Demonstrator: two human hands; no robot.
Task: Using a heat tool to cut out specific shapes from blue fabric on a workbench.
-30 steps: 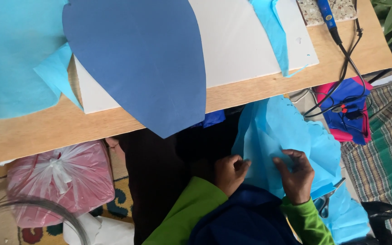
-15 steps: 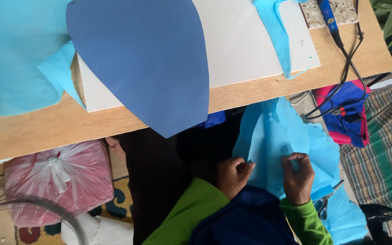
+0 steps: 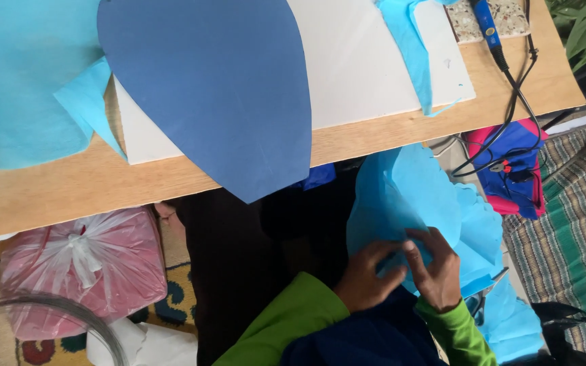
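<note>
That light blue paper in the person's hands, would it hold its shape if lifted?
Probably not: the light blue paper sags in soft folds and crinkles where the left hand and right hand pinch it, so likely floppy. It looks thin, with ragged edges, so probably light and easily torn.

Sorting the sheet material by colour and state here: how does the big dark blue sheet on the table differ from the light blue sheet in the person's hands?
The dark blue sheet is deep navy; the light blue sheet is pale sky blue. The dark blue sheet lies flat with a smooth curved edge, its tip overhanging the wooden table; the light blue sheet is bent and ragged-edged, below the table. Nothing touches the dark one, while the left hand and right hand pinch the light one. Both are thin and plain.
</note>
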